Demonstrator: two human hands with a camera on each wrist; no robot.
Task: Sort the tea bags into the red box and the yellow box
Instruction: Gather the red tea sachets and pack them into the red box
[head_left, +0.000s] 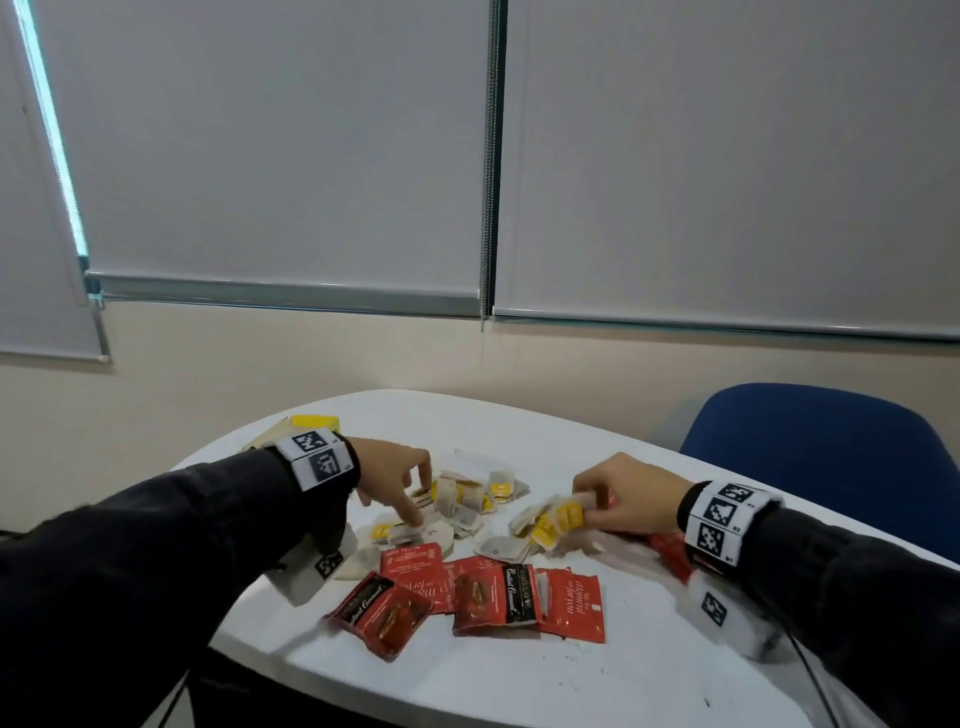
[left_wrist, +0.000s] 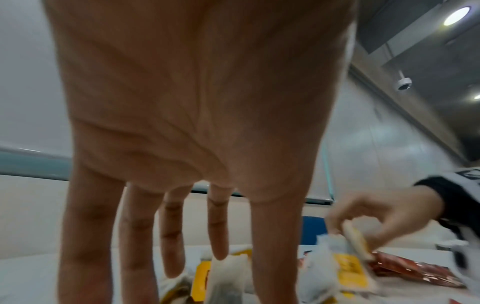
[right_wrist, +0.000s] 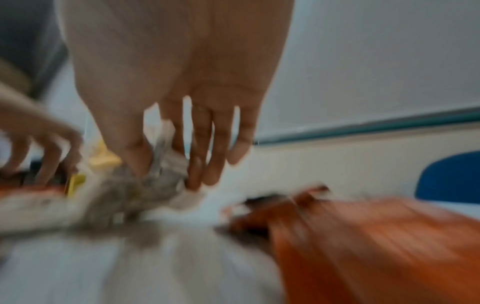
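I'm seeing tea bags (head_left: 470, 501) and red sachets (head_left: 488, 597) lying loose mid-table (head_left: 519, 675) | right hand (head_left: 631, 496) pinching a yellow-tagged bunch (head_left: 550, 519) | left hand (head_left: 392, 475) reaching in, fingers extended, holding nothing | yellow box (head_left: 314, 422) waiting behind left wrist, red box (head_left: 670, 553) under right | I'm judging sorting barely started.
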